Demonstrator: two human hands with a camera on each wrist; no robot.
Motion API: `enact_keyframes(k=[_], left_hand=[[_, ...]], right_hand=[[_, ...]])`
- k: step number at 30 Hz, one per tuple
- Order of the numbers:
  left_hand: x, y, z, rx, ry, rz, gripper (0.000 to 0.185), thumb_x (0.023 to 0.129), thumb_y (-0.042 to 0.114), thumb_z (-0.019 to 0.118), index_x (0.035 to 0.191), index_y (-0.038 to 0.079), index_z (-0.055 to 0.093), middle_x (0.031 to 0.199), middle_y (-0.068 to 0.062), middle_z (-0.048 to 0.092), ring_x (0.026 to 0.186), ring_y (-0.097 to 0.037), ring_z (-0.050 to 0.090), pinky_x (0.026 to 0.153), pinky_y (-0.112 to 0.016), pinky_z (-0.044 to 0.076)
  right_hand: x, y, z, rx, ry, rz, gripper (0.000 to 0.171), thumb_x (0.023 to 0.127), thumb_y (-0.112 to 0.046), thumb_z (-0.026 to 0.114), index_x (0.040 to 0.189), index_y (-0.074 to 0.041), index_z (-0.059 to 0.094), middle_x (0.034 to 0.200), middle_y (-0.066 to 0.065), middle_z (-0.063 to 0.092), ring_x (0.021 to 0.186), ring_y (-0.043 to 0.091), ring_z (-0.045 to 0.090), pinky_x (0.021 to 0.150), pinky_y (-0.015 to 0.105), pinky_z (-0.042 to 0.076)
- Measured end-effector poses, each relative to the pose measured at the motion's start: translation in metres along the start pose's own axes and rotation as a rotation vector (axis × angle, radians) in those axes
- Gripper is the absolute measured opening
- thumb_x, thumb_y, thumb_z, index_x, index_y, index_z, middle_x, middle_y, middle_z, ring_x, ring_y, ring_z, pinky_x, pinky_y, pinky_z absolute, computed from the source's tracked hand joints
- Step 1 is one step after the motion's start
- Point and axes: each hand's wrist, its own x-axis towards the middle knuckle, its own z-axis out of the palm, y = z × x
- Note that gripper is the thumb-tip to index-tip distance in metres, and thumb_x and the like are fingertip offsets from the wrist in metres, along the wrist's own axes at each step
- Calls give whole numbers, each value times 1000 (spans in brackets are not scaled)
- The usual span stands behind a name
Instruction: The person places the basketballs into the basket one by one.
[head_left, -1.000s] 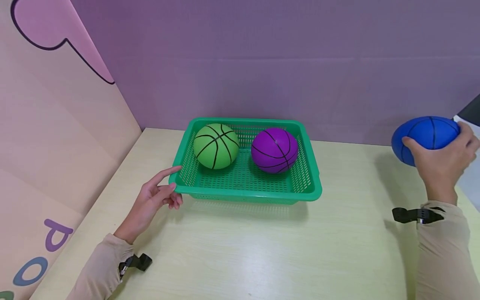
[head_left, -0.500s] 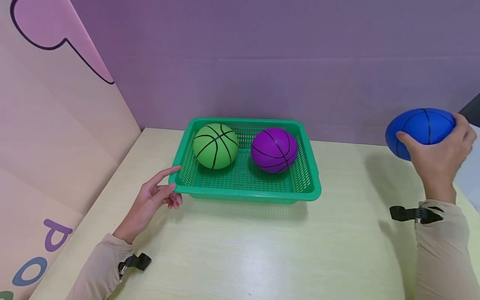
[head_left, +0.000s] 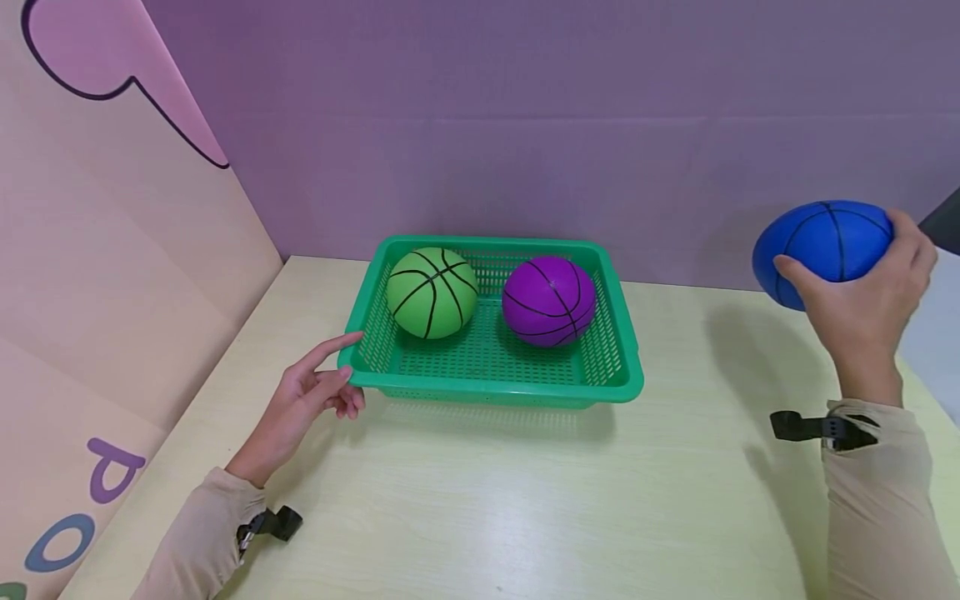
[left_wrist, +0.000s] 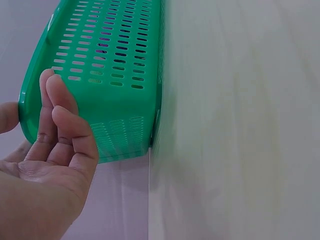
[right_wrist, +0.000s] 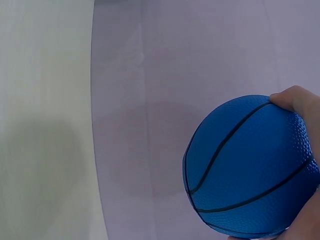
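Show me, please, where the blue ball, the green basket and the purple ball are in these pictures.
blue ball (head_left: 825, 237), head view, its upper front face.
green basket (head_left: 487, 390), head view, its near rim.
purple ball (head_left: 549, 300), head view, its middle.

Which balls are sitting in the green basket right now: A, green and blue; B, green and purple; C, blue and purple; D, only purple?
B: the green ball and purple ball lie in the basket, while the right hand holds the blue ball off to the side.

Bright, even light from overhead; soft shadows lie on the counter under the basket and below the raised blue ball. Head view sharp, slight bowing at edges. No glare; left wrist view slightly soft up close.
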Motion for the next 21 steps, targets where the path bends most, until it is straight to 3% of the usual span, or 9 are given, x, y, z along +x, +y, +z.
enact_keyframes(k=[14, 21], left_hand=[[-2, -1, 0, 2, 4, 19, 45, 106, 18, 50, 150, 15, 42, 80, -23, 68, 69, -27, 66, 64, -38, 55], [-1, -1, 0, 10, -3, 31, 45, 106, 19, 49, 151, 16, 42, 80, -21, 69, 69, -29, 66, 64, -38, 54]], right_hand=[[-13, -25, 2, 36, -24, -93, 90, 82, -42, 76, 154, -39, 21, 159, -5, 20, 148, 24, 19, 118, 50, 20], [-19, -35, 5, 43, 2, -199, 92, 80, -35, 80, 154, -36, 25, 157, -2, 25, 146, 23, 24, 118, 50, 21]])
